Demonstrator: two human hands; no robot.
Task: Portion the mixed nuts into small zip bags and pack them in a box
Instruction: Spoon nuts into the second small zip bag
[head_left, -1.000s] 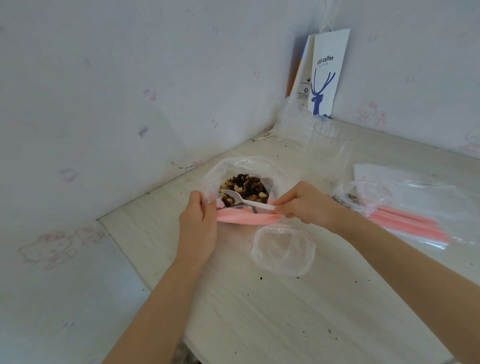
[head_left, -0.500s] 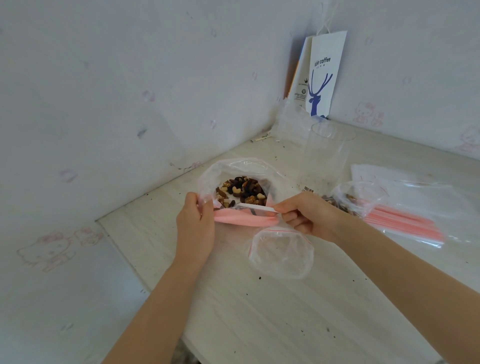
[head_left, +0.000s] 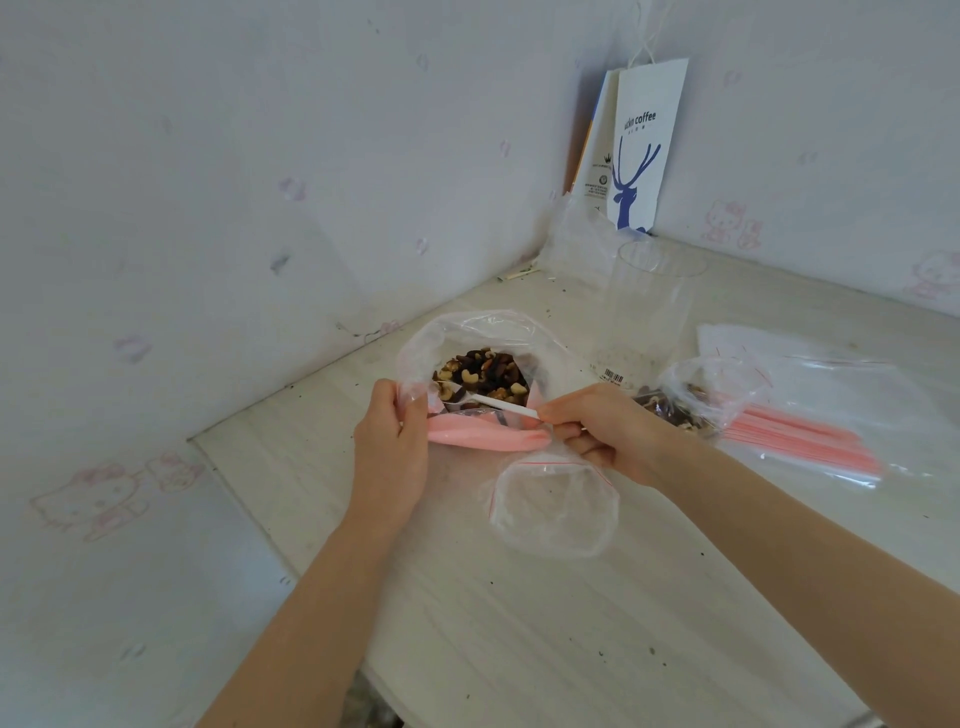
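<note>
A large clear bag (head_left: 457, 338) with a pink zip edge stands open on the table, holding mixed nuts (head_left: 483, 376). My left hand (head_left: 392, 441) grips its left rim. My right hand (head_left: 605, 428) pinches the handle of a white plastic spoon (head_left: 493, 402), whose bowl lies in the nuts. The same hand also holds the mouth of a small empty zip bag (head_left: 553, 506) that lies on the table below it. A second small bag (head_left: 696, 395) with nuts inside sits just right of my right hand.
A clear plastic cup (head_left: 649, 312) stands behind the bags. A stack of flat zip bags with pink strips (head_left: 810, 436) lies at the right. A white paper coffee bag (head_left: 641, 150) leans in the wall corner. Crumbs dot the pale wooden table (head_left: 571, 649).
The spoon's bowl has sunk lower into the nuts and my right hand has dropped slightly toward the small bag's mouth. My left hand keeps its grip on the rim.
</note>
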